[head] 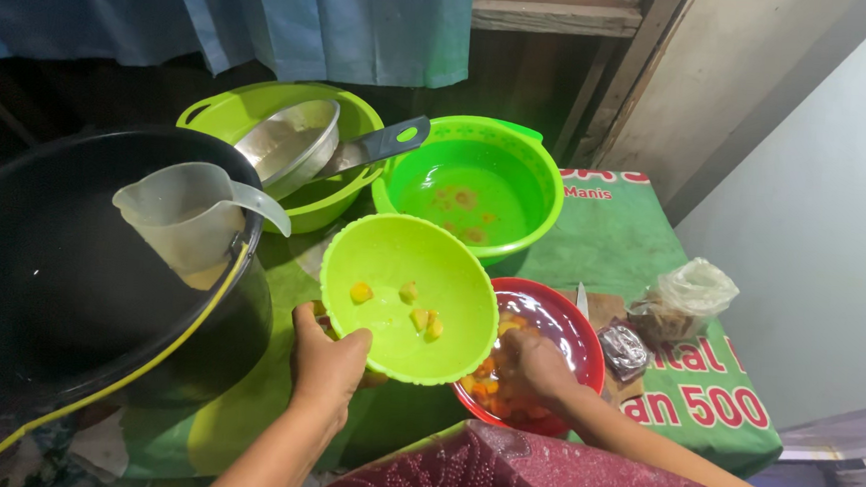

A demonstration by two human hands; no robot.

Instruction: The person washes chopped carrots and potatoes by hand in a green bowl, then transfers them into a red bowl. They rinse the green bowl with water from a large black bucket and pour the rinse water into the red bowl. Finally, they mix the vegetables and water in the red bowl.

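Presently, the tilted green bowl [408, 297], gripped by the left hand [328, 364], is nearly emptied into the red bowl [587, 348] at lower centre, where the right hand [536, 365] is curled loosely on the fruit pieces [492, 390].

Dim, greenish indoor light (wide-angle bending at edges), dark shadowed left side.

There is one view only, from the camera on my head. It looks steeply down and forward over my lap onto the counter [634, 236], close enough that my forearms enter from the bottom edge. The far edge of the view reaches a blue curtain [267, 13] and a wall on the right.
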